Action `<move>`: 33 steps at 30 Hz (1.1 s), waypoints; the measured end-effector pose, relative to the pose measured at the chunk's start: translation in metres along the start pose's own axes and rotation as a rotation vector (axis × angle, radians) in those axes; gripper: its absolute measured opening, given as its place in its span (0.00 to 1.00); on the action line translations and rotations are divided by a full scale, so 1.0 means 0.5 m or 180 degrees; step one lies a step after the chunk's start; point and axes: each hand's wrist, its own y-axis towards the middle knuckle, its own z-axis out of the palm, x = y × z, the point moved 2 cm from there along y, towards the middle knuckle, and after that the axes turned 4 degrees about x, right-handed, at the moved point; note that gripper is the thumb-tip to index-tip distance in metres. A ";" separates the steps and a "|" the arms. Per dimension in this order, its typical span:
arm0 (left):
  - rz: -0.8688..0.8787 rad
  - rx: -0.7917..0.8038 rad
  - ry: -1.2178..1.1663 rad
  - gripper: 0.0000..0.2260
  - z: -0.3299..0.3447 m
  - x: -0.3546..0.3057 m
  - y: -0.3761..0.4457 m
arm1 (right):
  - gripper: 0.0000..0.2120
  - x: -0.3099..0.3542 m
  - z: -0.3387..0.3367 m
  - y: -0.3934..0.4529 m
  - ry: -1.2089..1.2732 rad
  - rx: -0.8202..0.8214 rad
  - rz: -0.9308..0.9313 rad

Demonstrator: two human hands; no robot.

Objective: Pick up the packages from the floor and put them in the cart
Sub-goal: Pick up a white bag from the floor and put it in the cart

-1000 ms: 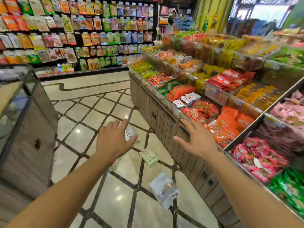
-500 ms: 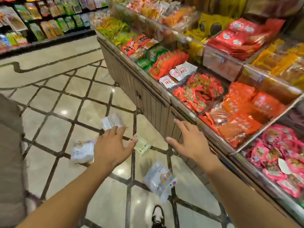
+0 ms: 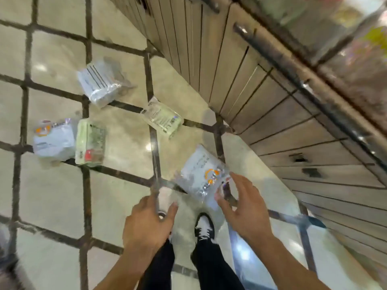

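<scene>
Several packages lie on the tiled floor. A white pouch with an orange logo (image 3: 202,174) lies nearest, just in front of my shoes. My right hand (image 3: 243,208) hovers at its right edge with fingers spread, holding nothing. My left hand (image 3: 146,222) hangs open to the left of the pouch, above the floor. Farther off lie a pale green pack (image 3: 163,117), a white and silver pack (image 3: 100,83), another green pack (image 3: 90,142) and a second white pouch with an orange logo (image 3: 53,140). No cart is in view.
The wooden slatted base of a display stand (image 3: 261,101) runs along the right, with a metal rail (image 3: 293,65) above it. My black and white shoe (image 3: 204,227) and dark trouser legs stand at the bottom centre. Dark grout lines cross the glossy floor (image 3: 52,195).
The view has tilted from the shelves straight down to the floor. Both hands have dropped toward the nearest white pouch, the right one now at its edge.
</scene>
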 end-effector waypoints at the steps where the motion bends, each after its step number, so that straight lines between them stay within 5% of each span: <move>1: -0.0037 0.0088 -0.0011 0.40 0.052 0.014 0.040 | 0.37 -0.037 0.053 0.008 0.0053 0.0007 0.0096; 12: -0.0184 0.0127 -0.1378 0.32 0.450 0.104 0.361 | 0.35 -0.193 0.462 0.181 0.0036 -0.0012 0.0099; 17: -0.0693 0.0124 -0.1792 0.46 0.463 0.091 0.467 | 0.36 -0.224 0.470 0.397 -0.0575 0.0177 0.0154; 24: -0.1820 0.1097 -0.2740 0.57 0.520 0.050 0.533 | 0.43 -0.281 0.438 0.543 -0.0687 0.0196 0.0441; 29: -0.1900 0.1005 -0.3018 0.50 0.542 0.035 0.572 | 0.53 -0.306 0.437 0.592 -0.0661 0.0909 0.0565; 33: -0.1534 0.0775 -0.3461 0.43 0.542 0.011 0.611 | 0.51 -0.310 0.445 0.609 -0.0283 0.1299 0.0650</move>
